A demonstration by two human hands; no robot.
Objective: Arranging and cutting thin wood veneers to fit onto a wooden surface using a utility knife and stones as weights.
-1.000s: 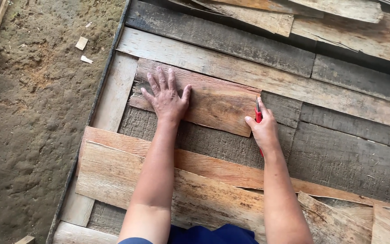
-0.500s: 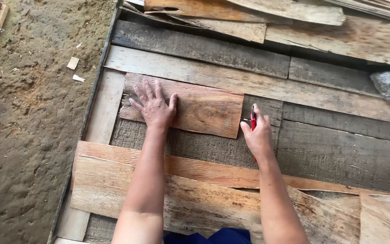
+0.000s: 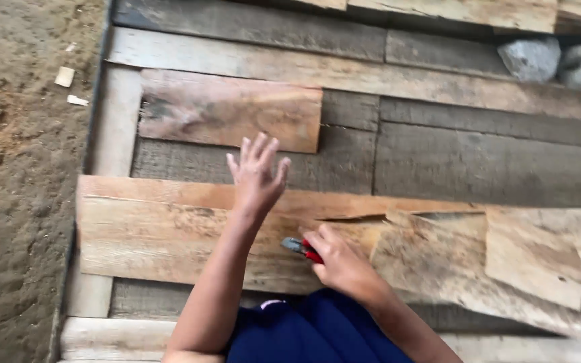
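Left hand (image 3: 257,176) fingers spread, raised above pale plank (image 3: 169,235), holding nothing. Right hand (image 3: 344,265) fingers clamped on red-handled tool (image 3: 302,247), low over same plank. Judgement: keep tool tip clear of forearm; steady plank with flat palm. Plank rough, split, splintered; short reddish board (image 3: 230,109) beyond on weathered grey counter (image 3: 492,161). Dirt floor (image 3: 21,168) left.

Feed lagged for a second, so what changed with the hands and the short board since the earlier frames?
The left hand has lifted off the short reddish board and pulled back toward the body, fingers spread. The right hand has drawn back too, over the long pale plank. It keeps the red-handled tool. The short board lies as before.
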